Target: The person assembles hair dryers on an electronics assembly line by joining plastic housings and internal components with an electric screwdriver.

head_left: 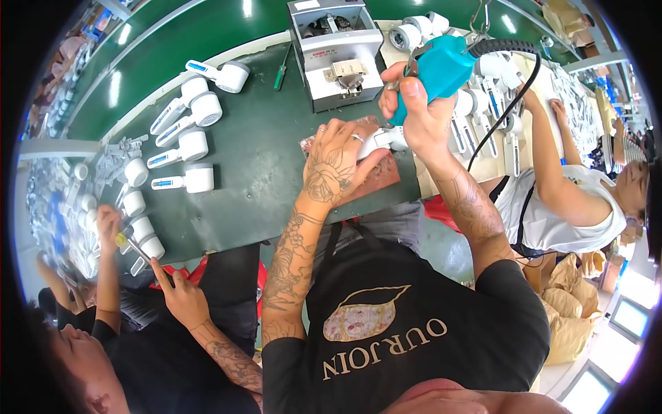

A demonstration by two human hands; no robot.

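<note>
My right hand (422,110) is wrapped round a teal electric screwdriver (445,65), which hangs from a metal hook with a black cord attached. The screwdriver's lower end points down toward a white plastic handheld piece (376,143); the tip itself is hidden. My left hand (336,160) lies over that piece, fingers bent and thumb along its near side, pressing it onto a reddish mat (379,181). Most of the piece's far end is covered by my hands.
A grey screw feeder (336,55) stands beyond my hands, with a green-handled screwdriver (281,76) beside it. White round-headed handheld devices (193,143) line the green table (255,165) on the left. Co-workers sit close on both sides; the left one's hand (185,298) is near the edge.
</note>
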